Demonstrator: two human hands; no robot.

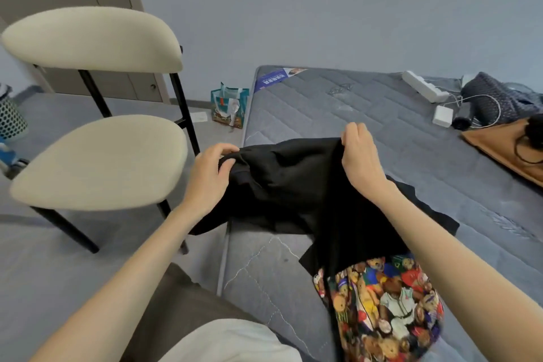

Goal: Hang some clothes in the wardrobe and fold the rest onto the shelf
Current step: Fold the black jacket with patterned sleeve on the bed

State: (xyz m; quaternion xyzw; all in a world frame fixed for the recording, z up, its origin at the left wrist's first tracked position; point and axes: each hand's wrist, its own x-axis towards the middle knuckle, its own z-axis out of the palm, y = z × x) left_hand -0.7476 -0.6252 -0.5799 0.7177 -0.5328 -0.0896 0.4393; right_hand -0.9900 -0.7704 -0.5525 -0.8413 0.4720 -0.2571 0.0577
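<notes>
A black garment [293, 185] is lifted over the edge of a grey mattress [382, 126]. My left hand [210, 173] pinches its left top corner between thumb and fingers. My right hand [360, 153] grips the right top corner with curled fingers. The cloth hangs down between my hands and drapes onto the mattress. Below it lies a colourful garment printed with teddy bears [388, 308], partly under the black one.
A cream chair [97, 156] with black legs stands at the left, close to the mattress. A teal gift bag [229, 106] sits on the floor behind. A white power strip [424, 87], charger, cables, dark knitwear [493, 97] and a brown cloth [505, 144] lie at the mattress's far right.
</notes>
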